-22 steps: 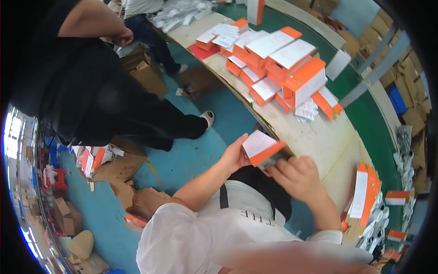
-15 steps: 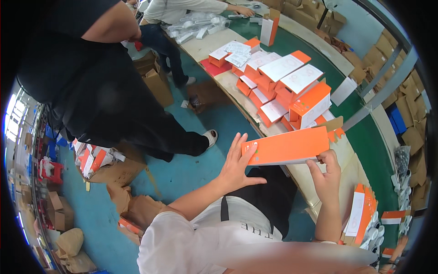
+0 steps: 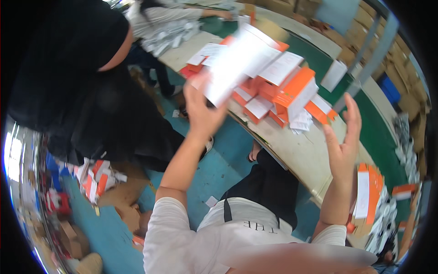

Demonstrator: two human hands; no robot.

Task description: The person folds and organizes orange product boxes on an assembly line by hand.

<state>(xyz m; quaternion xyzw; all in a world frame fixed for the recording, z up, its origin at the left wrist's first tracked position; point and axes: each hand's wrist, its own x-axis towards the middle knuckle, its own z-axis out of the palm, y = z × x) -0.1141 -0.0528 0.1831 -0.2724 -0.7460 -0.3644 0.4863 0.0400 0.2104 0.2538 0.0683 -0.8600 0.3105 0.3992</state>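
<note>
My left hand [image 3: 200, 105] grips the near end of a long cardboard box [image 3: 237, 64], raised and tilted over the far part of the pile. Its white side faces up, blurred by motion, and a brown flap sticks out at the far end. Empty, with fingers apart, my right hand [image 3: 344, 141] hovers above the right side of the table. Closest to it lies a small orange-and-white carton piece [image 3: 320, 109]. Several orange-and-white boxes [image 3: 294, 93] are stacked beyond my hands, and folded white leaflets [image 3: 301, 121] lie at the stack's near side.
A person in black [image 3: 91, 100] stands close on the left; another person's arm [image 3: 214, 13] reaches over the far table. The pale table [image 3: 315, 160] borders a green belt [image 3: 365, 114]. Flattened orange cartons [image 3: 368, 192] lie at the right. A carton of scraps [image 3: 123, 182] sits on the floor.
My left hand has swung the box away and to the left, over the pile, turning its white side up. My right hand has let go of the box and opened.
</note>
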